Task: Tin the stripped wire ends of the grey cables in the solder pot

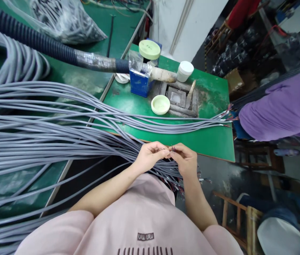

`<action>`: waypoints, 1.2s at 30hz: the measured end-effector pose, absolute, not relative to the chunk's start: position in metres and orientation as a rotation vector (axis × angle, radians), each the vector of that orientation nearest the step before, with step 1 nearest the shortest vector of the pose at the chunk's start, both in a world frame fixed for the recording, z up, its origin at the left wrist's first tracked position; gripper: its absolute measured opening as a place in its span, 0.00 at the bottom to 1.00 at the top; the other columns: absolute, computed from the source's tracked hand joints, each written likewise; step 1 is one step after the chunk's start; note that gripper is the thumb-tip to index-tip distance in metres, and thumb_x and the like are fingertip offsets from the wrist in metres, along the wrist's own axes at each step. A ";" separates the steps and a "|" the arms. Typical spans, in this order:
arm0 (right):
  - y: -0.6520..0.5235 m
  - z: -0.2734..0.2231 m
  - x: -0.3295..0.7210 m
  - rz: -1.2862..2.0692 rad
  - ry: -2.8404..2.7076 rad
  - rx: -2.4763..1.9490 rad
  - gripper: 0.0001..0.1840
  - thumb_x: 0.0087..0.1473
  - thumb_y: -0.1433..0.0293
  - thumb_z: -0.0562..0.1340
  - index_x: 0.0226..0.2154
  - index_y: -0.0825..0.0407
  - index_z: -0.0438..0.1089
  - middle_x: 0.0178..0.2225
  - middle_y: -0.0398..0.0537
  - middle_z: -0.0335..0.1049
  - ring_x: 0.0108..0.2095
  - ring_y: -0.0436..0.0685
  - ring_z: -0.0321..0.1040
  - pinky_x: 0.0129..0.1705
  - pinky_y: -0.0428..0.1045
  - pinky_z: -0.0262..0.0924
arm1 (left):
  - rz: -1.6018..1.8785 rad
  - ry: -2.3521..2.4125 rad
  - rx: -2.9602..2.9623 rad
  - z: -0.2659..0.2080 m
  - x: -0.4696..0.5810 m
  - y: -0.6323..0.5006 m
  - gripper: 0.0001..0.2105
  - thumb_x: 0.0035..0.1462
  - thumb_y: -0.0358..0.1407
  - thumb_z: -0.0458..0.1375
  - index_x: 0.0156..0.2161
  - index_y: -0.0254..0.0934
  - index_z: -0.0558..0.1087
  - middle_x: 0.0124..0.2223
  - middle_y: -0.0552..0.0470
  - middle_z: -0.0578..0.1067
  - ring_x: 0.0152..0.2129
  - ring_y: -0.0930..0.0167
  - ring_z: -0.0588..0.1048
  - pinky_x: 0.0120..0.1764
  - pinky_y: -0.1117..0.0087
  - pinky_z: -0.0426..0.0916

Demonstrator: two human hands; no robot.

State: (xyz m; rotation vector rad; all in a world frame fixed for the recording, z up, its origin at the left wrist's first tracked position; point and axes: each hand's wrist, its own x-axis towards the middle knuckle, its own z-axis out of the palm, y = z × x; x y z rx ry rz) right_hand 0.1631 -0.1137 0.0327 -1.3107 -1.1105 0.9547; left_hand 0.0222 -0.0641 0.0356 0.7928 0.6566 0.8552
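Both my hands meet over the front edge of the green table, fingertips pinched together. My left hand (152,154) is closed near the end of a grey cable, and my right hand (184,157) pinches thin coloured wires (173,148) at that end. The fingers hide most of what they hold. A thick bundle of grey cables (59,138) runs in from the left and passes beneath my hands. Its stripped ends (176,182) show coloured wires by my lap. A second group of grey cables (166,125) lies across the table beyond my hands.
A small square solder pot (176,96) is set in the table, with a scraper (191,94) on it. Around it stand a shallow pale dish (160,105), a white tub (185,71) and a blue box (139,83) under a ribbed hose (59,49). A person in purple (283,106) is at the right.
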 end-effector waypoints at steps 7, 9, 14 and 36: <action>-0.108 0.035 0.152 1.164 -0.969 -1.102 0.15 0.48 0.58 0.65 0.24 0.49 0.61 0.26 0.41 0.58 0.26 0.50 0.59 0.31 0.49 0.62 | 0.902 0.653 0.801 0.028 0.025 -0.065 0.15 0.42 0.44 0.69 0.24 0.33 0.73 0.23 0.51 0.77 0.21 0.75 0.74 0.27 0.73 0.69; -0.108 0.032 0.153 1.180 -0.964 -1.059 0.16 0.46 0.60 0.67 0.24 0.49 0.60 0.27 0.41 0.58 0.27 0.50 0.59 0.30 0.48 0.61 | 0.893 0.657 0.810 0.029 0.025 -0.064 0.15 0.42 0.43 0.70 0.24 0.33 0.73 0.22 0.52 0.76 0.20 0.76 0.72 0.27 0.74 0.68; -0.108 0.025 0.162 1.023 -1.093 -1.142 0.06 0.50 0.70 0.66 0.28 0.49 0.67 0.27 0.41 0.63 0.28 0.49 0.62 0.31 0.46 0.60 | 0.889 0.682 0.818 0.029 0.025 -0.063 0.15 0.42 0.43 0.69 0.24 0.33 0.73 0.22 0.53 0.75 0.20 0.76 0.72 0.27 0.74 0.67; 0.012 0.093 0.187 0.661 -1.543 -1.556 0.05 0.48 0.68 0.64 0.25 0.53 0.71 0.19 0.40 0.67 0.20 0.49 0.64 0.23 0.45 0.58 | 1.205 1.109 1.569 0.011 -0.009 0.002 0.09 0.53 0.40 0.61 0.29 0.35 0.74 0.24 0.55 0.72 0.21 0.76 0.66 0.27 0.74 0.62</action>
